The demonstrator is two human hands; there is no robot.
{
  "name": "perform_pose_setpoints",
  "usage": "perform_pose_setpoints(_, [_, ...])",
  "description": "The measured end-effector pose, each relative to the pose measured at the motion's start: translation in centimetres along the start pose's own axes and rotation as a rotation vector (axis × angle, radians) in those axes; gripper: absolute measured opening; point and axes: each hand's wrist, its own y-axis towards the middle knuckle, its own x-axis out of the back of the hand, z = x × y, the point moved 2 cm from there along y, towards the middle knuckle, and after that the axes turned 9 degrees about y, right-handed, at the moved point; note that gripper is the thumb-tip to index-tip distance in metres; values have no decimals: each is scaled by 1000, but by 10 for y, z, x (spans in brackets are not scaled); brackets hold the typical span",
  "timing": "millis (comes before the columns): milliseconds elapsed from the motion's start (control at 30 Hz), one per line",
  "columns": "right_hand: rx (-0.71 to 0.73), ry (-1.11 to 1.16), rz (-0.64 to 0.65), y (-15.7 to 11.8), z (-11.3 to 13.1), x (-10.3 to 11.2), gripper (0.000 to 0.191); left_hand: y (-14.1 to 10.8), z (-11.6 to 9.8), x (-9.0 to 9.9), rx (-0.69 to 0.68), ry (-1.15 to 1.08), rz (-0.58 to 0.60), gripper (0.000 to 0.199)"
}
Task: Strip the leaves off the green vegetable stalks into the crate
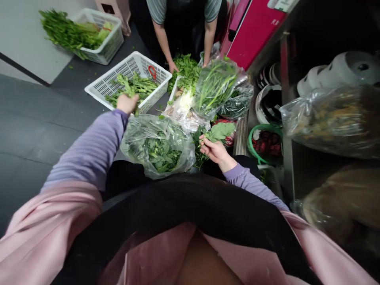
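My left hand (pixel 127 103) is closed around green stalks at the near rim of a white plastic basket (pixel 102 93). More leafy green stalks (pixel 141 86) lie inside it. My right hand (pixel 214 151) pinches the stem end of a broad green leaf (pixel 222 131). Between my hands sits a clear plastic bag (pixel 133 138), its mouth open, with dark leafy greens (pixel 163 152) inside. Loose dark leaves (pixel 200 148) lie between this bag and my right hand.
Opposite me, a co-worker's hands (pixel 173 66) touch leafy herbs (pixel 187 67). Bagged long green stems (pixel 216 85) lie nearby. A second white basket (pixel 111 45) with greens stands back left. At right are a green basket (pixel 252 152) and a metal shelf post (pixel 287 166).
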Motion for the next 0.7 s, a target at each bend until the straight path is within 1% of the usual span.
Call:
perform_pose_setpoints(33, [8, -7, 2, 0, 1, -1, 21, 11, -12, 4, -3, 106, -68, 24])
perform_pose_setpoints(67, [14, -17, 2, 1, 2, -1, 23, 14, -25, 4, -31, 193, -112, 26])
perform_pose_setpoints(100, [12, -34, 3, 1, 3, 0, 25, 8, -37, -2, -71, 269, -72, 26])
perform_pose_setpoints(133, [-1, -63, 2, 2, 3, 0, 27, -8, -49, -15, -117, 314, 36, 25])
perform_pose_setpoints(167, [-24, -106, -1, 2, 3, 2, 28, -32, -58, -33, -177, 323, 201, 22])
perform_pose_setpoints(200, [-52, -160, -5, 2, 1, 3, 28, -62, -66, -55, -254, 268, 396, 23])
perform_pose_setpoints(233, [-82, -225, -12, 3, -1, 4, 28, -95, -71, -79, -304, 185, 587, 26])
perform_pose_setpoints(267, [-107, -299, -21, 2, -4, 6, 27, -126, -74, -102, -314, 78, 738, 29])
perform_pose_setpoints(300, [-125, -380, -32, 1, -8, 8, 25, -153, -75, -122, -300, -16, 831, 29])
perform_pose_setpoints(333, [-131, -461, -50, -1, -13, 10, 23, -174, -76, -140, -281, -77, 880, 26])
perform_pose_setpoints(367, [-131, -536, -76, -3, -18, 12, 21, -187, -77, -154, -257, -121, 889, 23])
perform_pose_setpoints(400, [-133, -595, -106, -7, -23, 14, 20, -190, -78, -164, -238, -158, 837, 20])
perform_pose_setpoints(433, [-137, -628, -140, -11, -27, 17, 22, -186, -81, -171, -231, -187, 744, 20])
perform_pose_setpoints(500, [-133, -610, -200, -22, -30, 22, 25, -161, -93, -179, -256, -226, 509, 24])
perform_pose_setpoints(533, [-106, -584, -221, -29, -27, 24, 24, -146, -101, -182, -286, -231, 418, 28])
perform_pose_setpoints(567, [-47, -578, -241, -39, -20, 28, 23, -131, -109, -185, -320, -213, 375, 31])
perform_pose_setpoints(600, [54, -610, -277, -51, -8, 33, 21, -118, -115, -189, -343, -176, 365, 34])
perform_pose_setpoints(633, [192, -689, -343, -66, 7, 41, 19, -109, -117, -192, -346, -113, 368, 37])
perform_pose_setpoints(667, [340, -808, -430, -83, 23, 51, 18, -104, -115, -193, -329, -32, 370, 40])
perform_pose_setpoints(700, [492, -964, -560, -102, 40, 65, 17, -103, -108, -193, -290, 58, 373, 41])
